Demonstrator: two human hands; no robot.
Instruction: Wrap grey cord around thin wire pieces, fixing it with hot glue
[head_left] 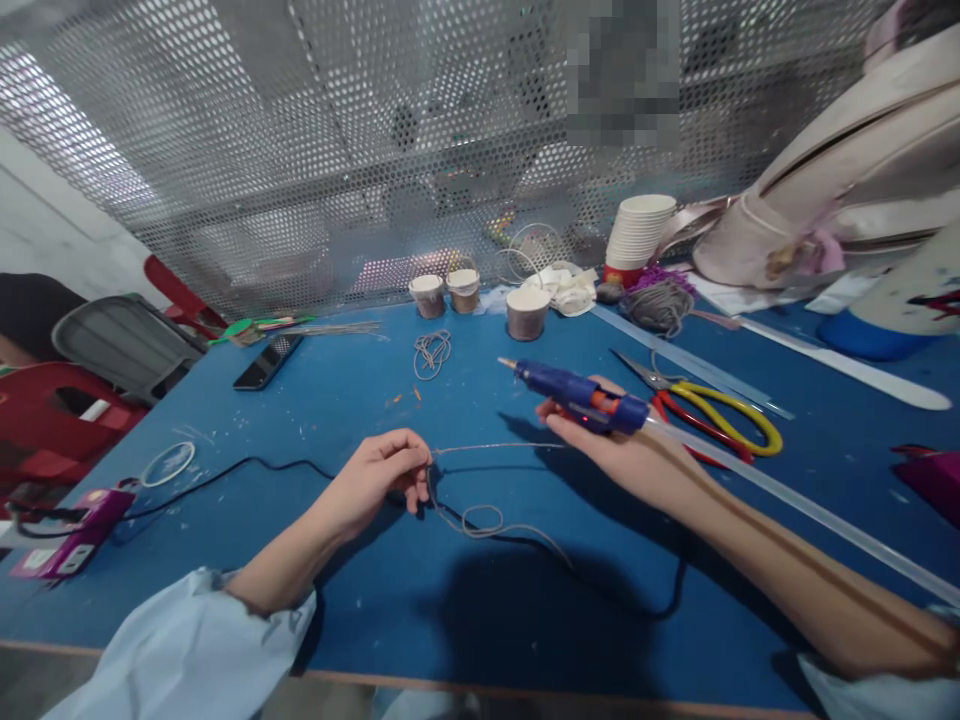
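My left hand (390, 468) is closed in a pinch on a grey cord (484, 530), whose slack curls loosely on the blue table (300, 590). From the same fingertips a thin straight wire-like stick (495, 446) runs right, toward the underside of my right hand (622, 445). That hand is wrapped round a blue glue gun (555, 385), its nozzle pointing left and a red light lit on its side. A long clear glue stick (802, 515) juts out of the gun's back, over my right forearm. Whether the right fingers also touch the thin stick is hidden.
Scissors (701, 400) with red and yellow handles lie beside my right hand. Paper tubs (527, 315), stacked cups (641, 235) and yarn (660, 303) stand toward the mesh screen (337, 170). A phone (268, 362) and purple power strip (75, 535) lie left; a black cable (277, 465) crosses the table.
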